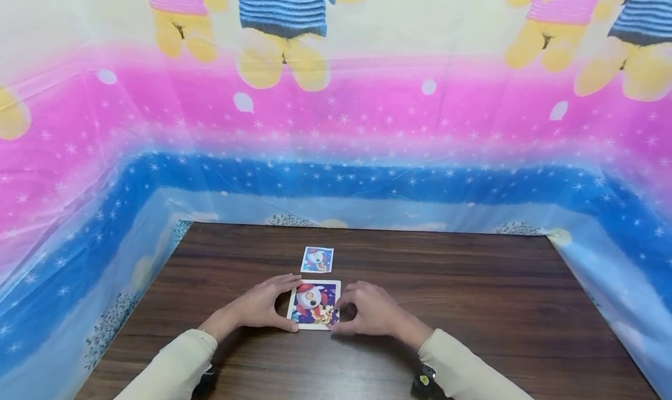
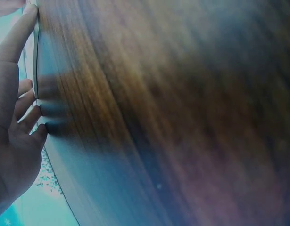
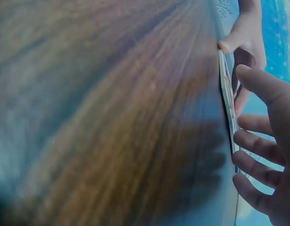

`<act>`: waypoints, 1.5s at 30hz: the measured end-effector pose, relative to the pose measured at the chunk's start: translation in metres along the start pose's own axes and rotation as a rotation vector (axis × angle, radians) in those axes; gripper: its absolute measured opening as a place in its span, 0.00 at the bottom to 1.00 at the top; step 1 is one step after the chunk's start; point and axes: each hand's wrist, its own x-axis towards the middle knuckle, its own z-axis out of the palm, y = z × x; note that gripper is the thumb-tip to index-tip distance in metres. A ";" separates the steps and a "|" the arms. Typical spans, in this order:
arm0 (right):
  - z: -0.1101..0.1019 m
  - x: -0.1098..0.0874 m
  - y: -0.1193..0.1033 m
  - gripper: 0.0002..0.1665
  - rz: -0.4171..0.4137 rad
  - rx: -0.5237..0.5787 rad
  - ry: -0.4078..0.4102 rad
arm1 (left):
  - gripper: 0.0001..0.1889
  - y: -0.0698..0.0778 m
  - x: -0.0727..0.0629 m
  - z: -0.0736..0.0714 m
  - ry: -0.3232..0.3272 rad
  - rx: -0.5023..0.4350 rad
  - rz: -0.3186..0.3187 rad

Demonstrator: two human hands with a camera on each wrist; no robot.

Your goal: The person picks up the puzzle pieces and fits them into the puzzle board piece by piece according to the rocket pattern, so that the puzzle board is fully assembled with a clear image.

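Note:
A square, white-bordered picture board lies on the dark wooden table. Its print shows a red and white rocket on purple. My left hand holds the board's left side, thumb at the near corner and fingers at the far corner. At the right side, my right hand touches the edge with loosely bent fingers, its thumb by the near corner. The right wrist view shows those fingers spread along the board's thin edge. Just beyond the board lies a smaller card with a similar rocket picture.
The wood-grain table extends to both sides of the hands. A printed cloth with snowflakes and bear figures hangs along its back and sides. A dark wrist device sits below the right sleeve.

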 end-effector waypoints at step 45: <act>0.007 0.013 -0.005 0.18 0.006 -0.005 -0.011 | 0.53 0.002 0.004 -0.002 -0.005 -0.010 0.013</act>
